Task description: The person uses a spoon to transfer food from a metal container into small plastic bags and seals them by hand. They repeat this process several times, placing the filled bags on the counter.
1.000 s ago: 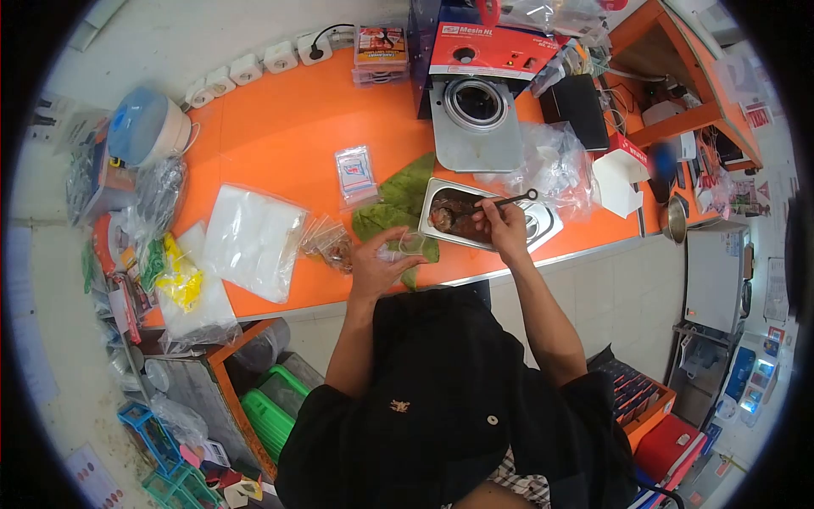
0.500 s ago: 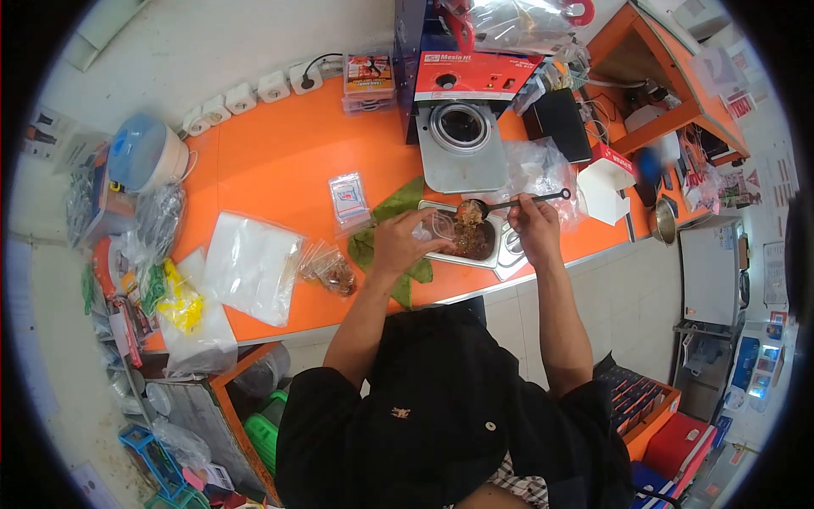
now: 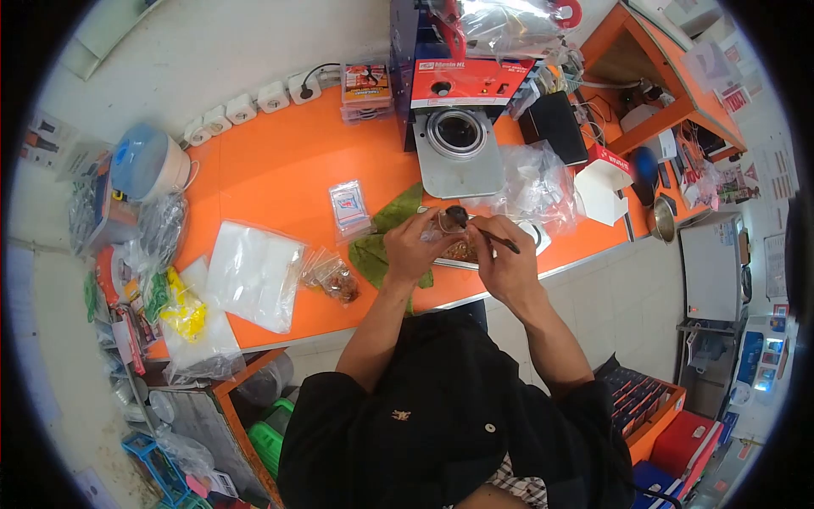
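Note:
My left hand [image 3: 411, 248] is closed on the edge of a small clear plastic bag [image 3: 431, 231], its mouth spread. My right hand [image 3: 510, 261] grips the handle of a black spoon [image 3: 456, 215], whose bowl is tilted over at the bag's mouth. Whether food is still in the bowl is hidden. Beneath both hands sits a rectangular metal tray [image 3: 451, 263] of brownish chopped food, largely covered by the hands. A green cloth [image 3: 370, 258] lies under and left of the tray. Filled small bags [image 3: 337, 280] rest left of my left forearm.
Behind the tray stands a cup sealing machine [image 3: 462, 157]. A pack of small zip bags [image 3: 348, 206] and a stack of clear plastic sheets [image 3: 254, 276] lie on the orange counter [image 3: 271, 161]. A crumpled clear bag [image 3: 536, 182] and white box [image 3: 600, 195] are at right.
My right hand has moved left and turned, bringing the spoon from above the tray to the small bag and tipping its bowl. My left hand has shifted slightly right with the bag.

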`<move>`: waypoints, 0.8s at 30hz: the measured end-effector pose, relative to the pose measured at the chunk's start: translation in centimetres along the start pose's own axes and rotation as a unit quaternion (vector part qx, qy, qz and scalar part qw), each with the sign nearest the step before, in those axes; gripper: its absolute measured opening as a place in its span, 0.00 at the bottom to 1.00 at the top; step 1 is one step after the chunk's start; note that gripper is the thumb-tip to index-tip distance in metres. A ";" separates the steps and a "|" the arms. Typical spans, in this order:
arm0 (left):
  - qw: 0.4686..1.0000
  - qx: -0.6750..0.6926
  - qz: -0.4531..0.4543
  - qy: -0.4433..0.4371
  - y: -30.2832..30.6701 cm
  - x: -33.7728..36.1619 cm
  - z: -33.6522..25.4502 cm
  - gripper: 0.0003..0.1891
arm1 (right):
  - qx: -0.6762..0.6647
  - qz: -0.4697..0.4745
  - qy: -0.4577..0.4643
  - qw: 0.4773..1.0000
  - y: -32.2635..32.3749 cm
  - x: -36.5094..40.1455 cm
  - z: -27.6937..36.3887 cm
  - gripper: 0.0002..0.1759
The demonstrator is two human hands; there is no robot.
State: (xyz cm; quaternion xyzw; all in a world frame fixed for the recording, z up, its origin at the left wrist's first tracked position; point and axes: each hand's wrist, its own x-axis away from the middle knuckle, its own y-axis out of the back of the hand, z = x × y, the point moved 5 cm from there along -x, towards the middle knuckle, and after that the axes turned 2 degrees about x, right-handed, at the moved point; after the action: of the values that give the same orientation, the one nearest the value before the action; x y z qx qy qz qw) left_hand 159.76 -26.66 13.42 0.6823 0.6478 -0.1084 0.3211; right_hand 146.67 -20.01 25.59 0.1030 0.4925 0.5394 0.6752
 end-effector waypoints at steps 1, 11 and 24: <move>0.999 -0.007 -0.026 -0.017 0.3 0.0 -0.2 0.30 | 0.001 0.002 -0.016 1.000 0.2 -0.2 0.1 0.07; 1.000 -0.012 -0.014 -0.018 0.9 0.3 -0.2 0.31 | -0.013 0.005 -0.014 1.000 0.6 -0.3 0.4 0.07; 0.999 -0.040 -0.018 0.031 1.8 1.4 -0.3 0.28 | -0.007 0.058 -0.177 0.982 -2.2 3.3 -3.2 0.15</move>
State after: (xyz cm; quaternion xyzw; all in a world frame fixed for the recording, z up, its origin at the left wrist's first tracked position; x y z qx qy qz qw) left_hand 161.57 -25.24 13.43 0.6606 0.6731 -0.0671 0.3256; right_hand 145.36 -19.36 20.70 0.2206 0.3545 0.5545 0.7199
